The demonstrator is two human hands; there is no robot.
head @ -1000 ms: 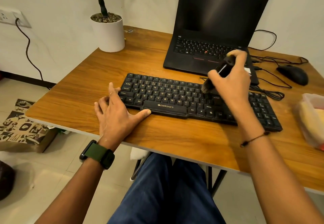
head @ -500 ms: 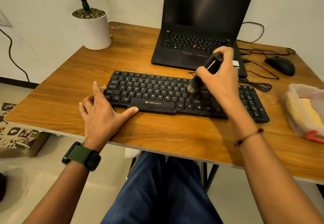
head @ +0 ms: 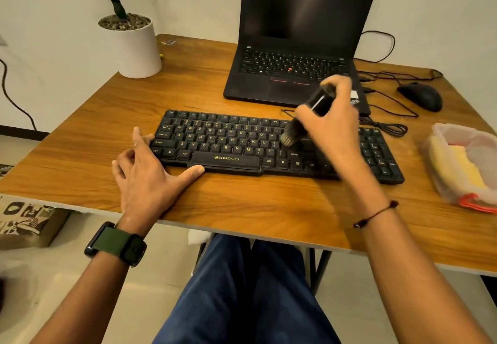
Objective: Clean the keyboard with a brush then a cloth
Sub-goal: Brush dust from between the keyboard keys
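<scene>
A black keyboard (head: 228,142) with yellow lettering lies across the middle of the wooden table (head: 80,155). My right hand (head: 333,125) grips a short black brush (head: 304,120) over the keyboard's right-middle part, bristles down on the keys near the right shift. My left hand (head: 148,171) rests flat on the table at the keyboard's left end, fingers straight, thumb along the front edge and fingertips against the left side. A yellow cloth (head: 457,166) sits in a clear plastic bag at the table's right edge.
An open black laptop (head: 295,47) stands behind the keyboard. A black mouse (head: 421,96) and loose cables (head: 387,125) lie at the back right. A white plant pot (head: 134,47) stands at the back left corner. My legs are under the table's front edge.
The brush has stayed on the right-middle keys with only a small shift. My left hand has kept its place at the keyboard's left end. The camera has swung a little leftward.
</scene>
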